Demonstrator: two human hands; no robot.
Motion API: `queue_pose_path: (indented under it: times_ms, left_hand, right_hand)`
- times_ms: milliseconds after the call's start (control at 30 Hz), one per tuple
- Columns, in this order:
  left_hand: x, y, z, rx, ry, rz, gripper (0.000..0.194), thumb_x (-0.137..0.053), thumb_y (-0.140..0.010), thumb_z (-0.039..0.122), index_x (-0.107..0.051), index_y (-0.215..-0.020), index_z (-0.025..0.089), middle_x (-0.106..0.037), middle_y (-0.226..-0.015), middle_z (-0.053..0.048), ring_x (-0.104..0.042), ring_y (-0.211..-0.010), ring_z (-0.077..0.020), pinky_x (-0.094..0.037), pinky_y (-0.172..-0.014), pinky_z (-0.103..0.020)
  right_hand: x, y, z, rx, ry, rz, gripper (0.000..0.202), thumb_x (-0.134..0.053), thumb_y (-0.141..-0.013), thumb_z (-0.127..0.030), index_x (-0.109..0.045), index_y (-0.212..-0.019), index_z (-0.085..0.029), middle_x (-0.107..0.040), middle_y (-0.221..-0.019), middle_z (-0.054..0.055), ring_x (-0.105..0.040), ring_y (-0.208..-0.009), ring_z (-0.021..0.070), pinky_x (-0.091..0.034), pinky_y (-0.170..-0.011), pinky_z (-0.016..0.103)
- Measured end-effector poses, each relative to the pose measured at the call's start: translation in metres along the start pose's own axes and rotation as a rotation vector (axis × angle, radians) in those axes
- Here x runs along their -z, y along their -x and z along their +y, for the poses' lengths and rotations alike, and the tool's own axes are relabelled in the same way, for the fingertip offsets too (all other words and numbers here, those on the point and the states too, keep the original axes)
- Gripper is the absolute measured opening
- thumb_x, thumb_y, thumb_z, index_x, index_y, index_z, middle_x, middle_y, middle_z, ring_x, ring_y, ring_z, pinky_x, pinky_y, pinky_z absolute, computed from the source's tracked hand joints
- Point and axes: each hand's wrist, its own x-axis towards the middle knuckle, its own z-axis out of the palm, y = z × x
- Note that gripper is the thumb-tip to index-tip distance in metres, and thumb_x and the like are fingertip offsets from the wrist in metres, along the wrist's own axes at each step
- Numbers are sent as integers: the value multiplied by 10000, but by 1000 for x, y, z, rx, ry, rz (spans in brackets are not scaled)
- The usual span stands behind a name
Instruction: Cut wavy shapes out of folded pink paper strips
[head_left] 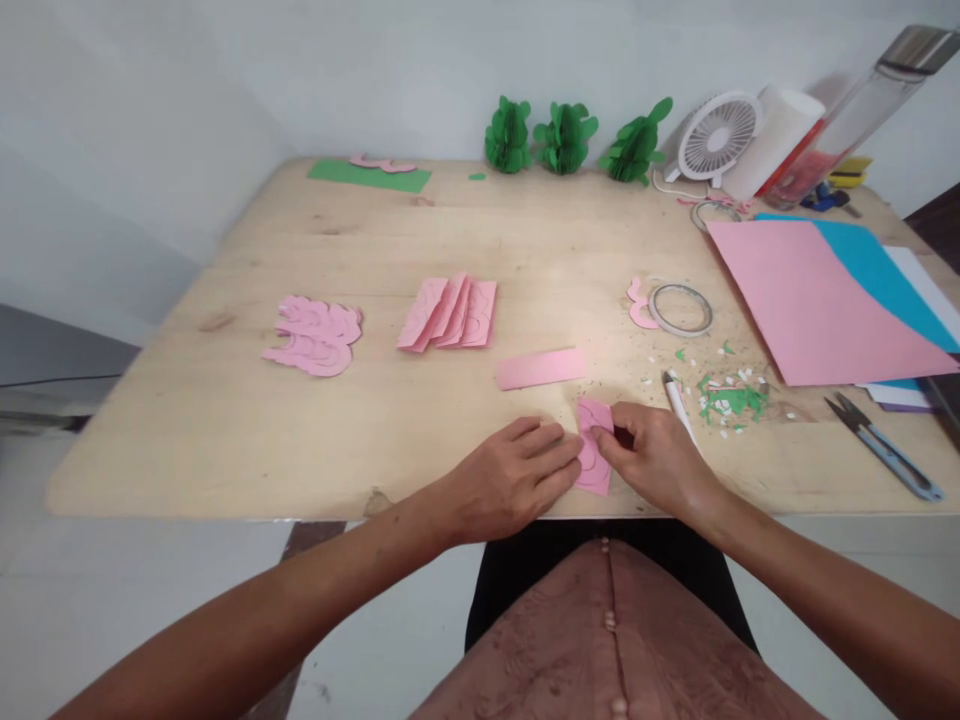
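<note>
A small folded piece of pink paper (595,482) with curved outlines drawn on it is upright between my hands, near the table's front edge. My right hand (656,455) pinches its right side, thumb on the drawn face and fingers behind. On the left side, the fingertips of my left hand (517,475) press against the paper's edge; that thumb is hidden. Just beyond lies a plain pink paper strip (541,369). Farther left are a pleated pink paper stack (450,315) with outlines and a group of cut-out scalloped pink shapes (315,335).
Beside my right hand lie a white pen (679,408), green and white scraps (731,400) and blue-handled thread snips (885,450). Farther off are a tape roll (709,318), pink sheet (817,300), white fan (718,137), clear bottle (851,125) and green paper cacti (566,138).
</note>
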Motion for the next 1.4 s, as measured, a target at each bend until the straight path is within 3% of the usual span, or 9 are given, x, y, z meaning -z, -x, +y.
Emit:
queue_pose_path:
  times_ms: [133,300,700,1033,1200,1400]
  left_hand:
    - [1,-1,0,-9,8,-5,192,-451,-948,160,-598,-1065,119,-662,-1128,-106,-563,-1039,-226,-464,-917,-399]
    - [1,-2,-1,-13,14,-5,221,-415,-949,137,-597,-1071,110,-651,-1157,-113,-566,-1031,-226,-461,-924,-405]
    - [2,-3,-1,-10,-32,-59,196,-441,-940,146,-612,-1036,134,-657,-1126,-105,-570,-973,-202,-463,-913,-392]
    - [4,-5,-1,-7,-8,-80,181,-449,-941,138,-610,-1024,137,-650,-1121,-88,-557,-945,-191,-444,-906,-380]
    - [4,-6,-1,-10,-12,-87,188,-444,-939,132,-609,-1029,134,-648,-1125,-90,-553,-956,-194,-445,-905,-381]
    - [6,-8,-1,-16,-15,-114,198,-422,-937,122,-601,-1020,136,-650,-1115,-95,-557,-966,-196,-445,-896,-378]
  right_hand:
    - [0,0,1,10,75,50,311,-493,-819,-336,-395,-548,-219,-398,-496,-38,-362,-473,111,-240,-487,253]
    - [0,2,1,2,90,20,304,-469,-838,-339,-405,-567,-218,-430,-514,-29,-395,-489,122,-260,-504,255]
    - [-5,7,1,46,150,113,282,-482,-848,-315,-426,-590,-216,-451,-528,-25,-429,-491,123,-292,-511,253]
    - [0,2,3,-26,64,95,247,-511,-826,-312,-461,-606,-212,-485,-533,-22,-453,-499,128,-310,-509,247]
    - [4,-1,4,-75,-42,63,132,-524,-813,-282,-607,-776,-186,-582,-603,-5,-531,-550,143,-374,-541,249]
    - [5,-3,7,-94,-100,79,280,-545,-805,-277,-642,-1044,-168,-608,-643,-8,-559,-573,148,-419,-568,260]
